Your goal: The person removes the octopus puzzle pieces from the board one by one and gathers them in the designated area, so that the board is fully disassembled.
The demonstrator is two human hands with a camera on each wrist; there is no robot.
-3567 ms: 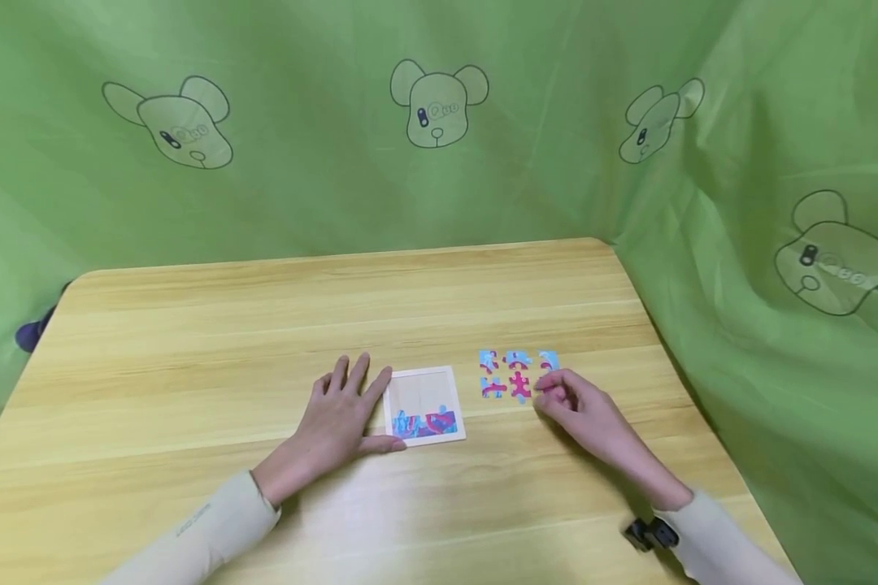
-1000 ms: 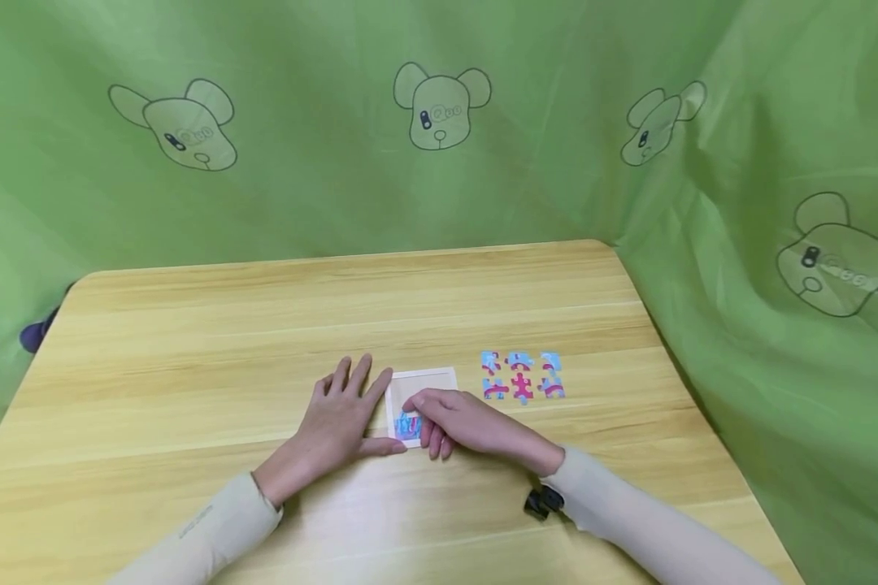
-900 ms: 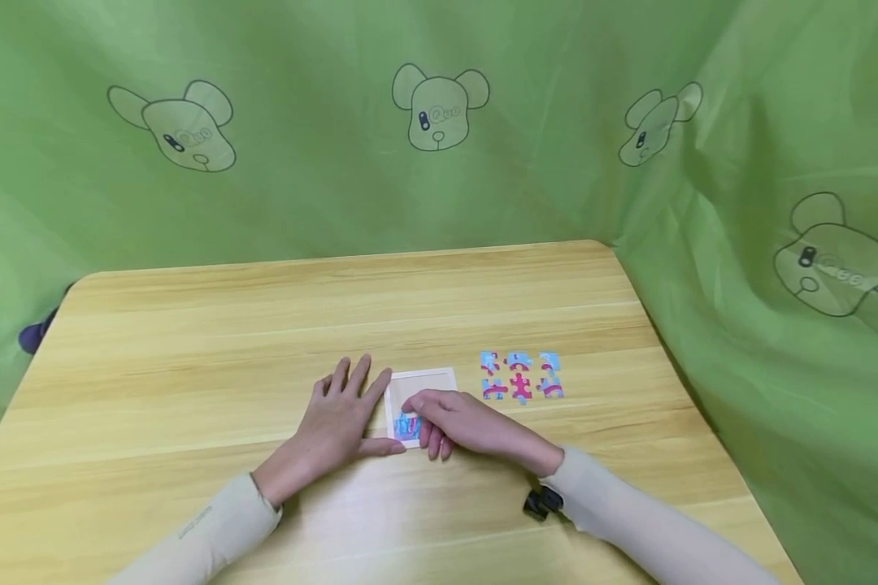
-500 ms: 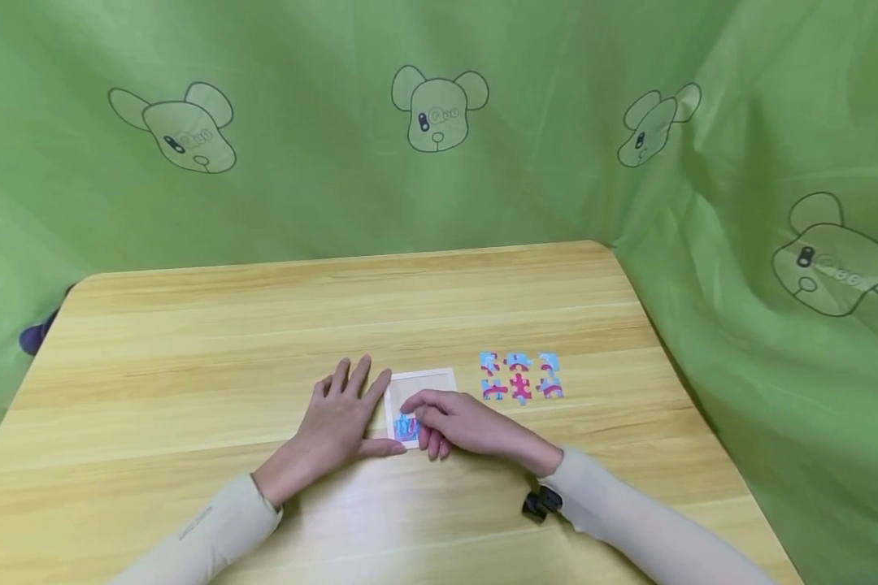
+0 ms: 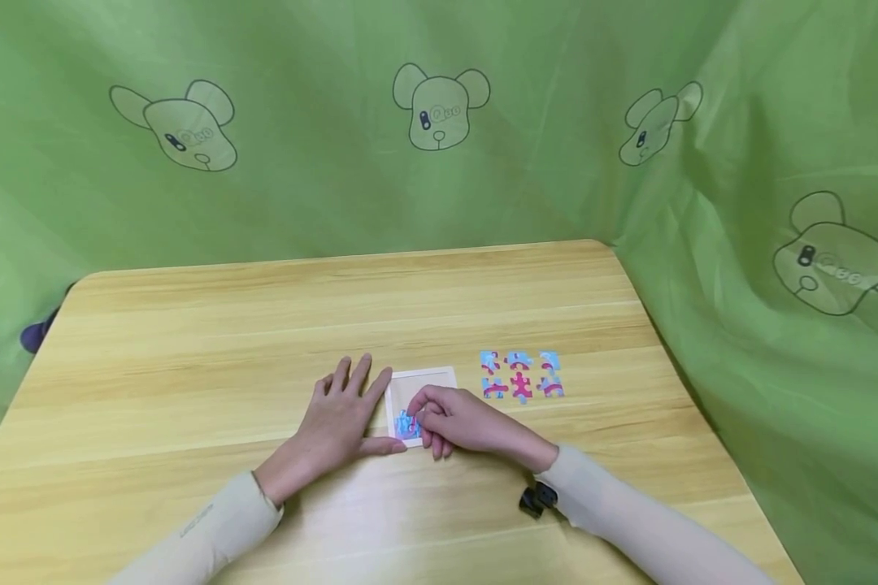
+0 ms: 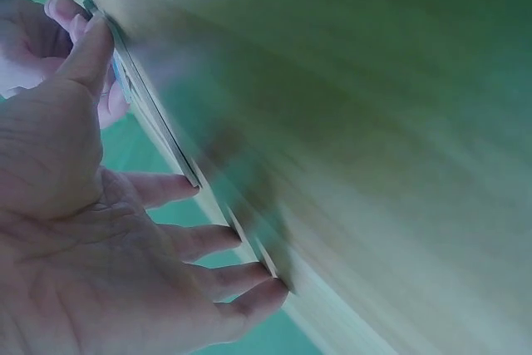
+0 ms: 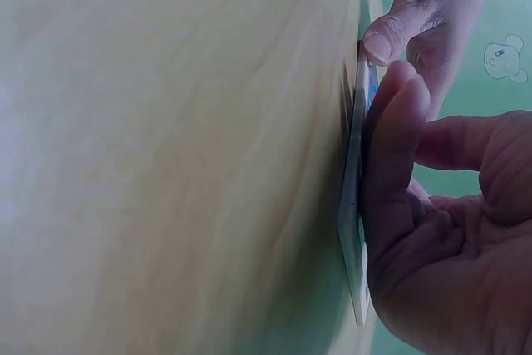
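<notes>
A small square wooden frame lies flat on the table, with joined blue, pink and purple puzzle pieces along its near side. Flat at the frame's left edge, my left hand spreads its fingers; its thumb touches the near left corner. My right hand bends over the near part of the frame, index finger and thumb together at a puzzle piece, mostly covered by the fingers. In the right wrist view, the right fingertips are on the frame's upper side, close to the left thumb.
Several loose puzzle pieces in red and light blue lie in two rows right of the frame. The wood-grain table is backed by a green curtain with bear-head outlines. A black device sits at the right wrist.
My right hand has gone from the loose pieces leftward to the frame. In the last half second its fingers shift slightly at the pieces there. My left hand stays put.
</notes>
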